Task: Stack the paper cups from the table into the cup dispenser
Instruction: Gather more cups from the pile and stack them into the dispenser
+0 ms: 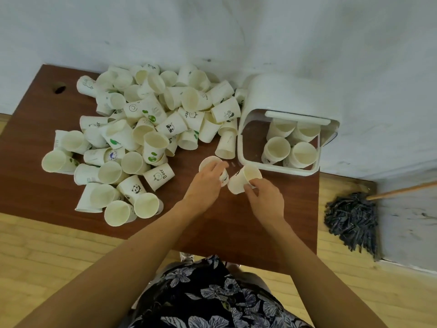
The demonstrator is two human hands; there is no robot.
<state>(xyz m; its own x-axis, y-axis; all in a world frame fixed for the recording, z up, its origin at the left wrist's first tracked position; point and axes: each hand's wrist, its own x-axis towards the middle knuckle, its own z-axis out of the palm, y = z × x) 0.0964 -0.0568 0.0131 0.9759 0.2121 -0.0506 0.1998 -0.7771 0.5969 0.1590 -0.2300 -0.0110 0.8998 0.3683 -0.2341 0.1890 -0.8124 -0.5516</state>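
left hand [208, 178] grasping white paper cup [211, 162]; right hand [266, 197] grasping tilted cream paper cup [243, 178]. both over brown wooden table [260, 233], beside white plastic cup dispenser [279, 95] holding four cups. loose cup pile [142, 129] left.

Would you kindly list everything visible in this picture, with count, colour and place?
table: one, reddish-brown wood, against the wall
loose paper cups: dozens, white with small prints, heaped on the table's left and middle
cup dispenser: one, white, open-topped, at the table's right rear
cup stacks: four, white, inside the dispenser
mop: one, dark grey head, wooden handle, on the floor at right
wall: pale, scuffed
floor: light wood planks
flowered garment: one, dark with pale flowers, bottom centre
left hand: grips one cup
right hand: grips another cup
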